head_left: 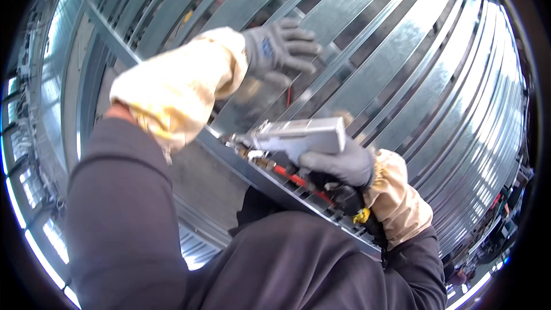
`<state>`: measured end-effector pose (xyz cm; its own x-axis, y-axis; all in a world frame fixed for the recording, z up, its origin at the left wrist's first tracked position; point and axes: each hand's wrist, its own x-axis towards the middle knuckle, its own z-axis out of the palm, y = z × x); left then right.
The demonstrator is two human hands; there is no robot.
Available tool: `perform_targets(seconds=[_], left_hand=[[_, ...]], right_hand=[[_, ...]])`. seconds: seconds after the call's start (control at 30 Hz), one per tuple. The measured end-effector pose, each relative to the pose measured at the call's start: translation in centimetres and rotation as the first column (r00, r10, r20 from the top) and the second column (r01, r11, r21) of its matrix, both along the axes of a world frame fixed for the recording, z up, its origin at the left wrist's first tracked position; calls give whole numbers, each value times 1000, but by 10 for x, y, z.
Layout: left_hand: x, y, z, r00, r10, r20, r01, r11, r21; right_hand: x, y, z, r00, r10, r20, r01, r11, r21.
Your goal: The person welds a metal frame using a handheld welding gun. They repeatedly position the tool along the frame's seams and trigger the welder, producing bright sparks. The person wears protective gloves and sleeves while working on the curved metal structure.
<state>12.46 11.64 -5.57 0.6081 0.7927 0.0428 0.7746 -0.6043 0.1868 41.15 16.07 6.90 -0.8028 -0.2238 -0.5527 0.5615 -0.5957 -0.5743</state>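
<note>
My left hand (pixel 275 51), in a grey work glove with a pale cuff sleeve, is stretched out over the metal slats with its fingers spread and nothing in it. My right hand (pixel 341 163), gloved the same way, is closed on a grey rectangular metal piece (pixel 307 135), its thumb against the near side. Just below that piece lies a red-and-black tool or hose (pixel 293 177) with a brass-coloured fitting (pixel 264 162) at its left end. Whether my right hand also grips this is hidden. A yellow part (pixel 361 216) shows below my right wrist.
Long galvanized metal slats (pixel 367 74) run side by side in front of me, with gaps between them. A metal edge rail (pixel 241 163) passes close to my body. Small objects are visible through the gaps. A corrugated metal sheet (pixel 198 247) shows at lower left.
</note>
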Motion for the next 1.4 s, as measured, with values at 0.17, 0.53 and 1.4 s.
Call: perform_targets(seconds=[0.17, 0.53, 1.4], left_hand=[[2, -1, 4, 1000, -14, -5, 14, 999, -53], [36, -11, 18, 981, 192, 27, -192, 981, -15], [75, -19, 37, 902, 431, 22, -428, 900, -84]], right_hand=[[0, -18, -24, 943, -85, -321, 116, 990, 79], [-4, -43, 23, 936, 349, -43, -330, 913, 242], [63, -73, 2, 959, 177, -223, -143, 977, 160]])
